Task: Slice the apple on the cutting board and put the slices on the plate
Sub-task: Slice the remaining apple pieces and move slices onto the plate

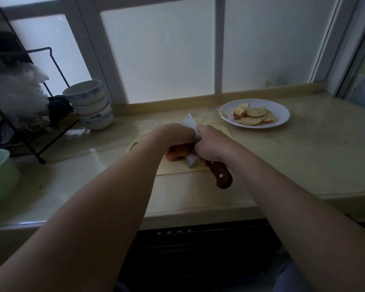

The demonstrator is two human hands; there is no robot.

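On the pale yellow cutting board lies a reddish piece of apple, held down by my left hand. My right hand grips the brown wooden handle of a cleaver. Its wide blade stands upright between my two hands, against the right side of the apple. The cut itself is hidden behind my hands. A white plate at the back right holds several apple slices.
Stacked bowls stand at the back left beside a black wire rack with bags. A green pot sits at the left edge. The counter's front edge runs just below my forearms. Frosted windows rise behind the counter.
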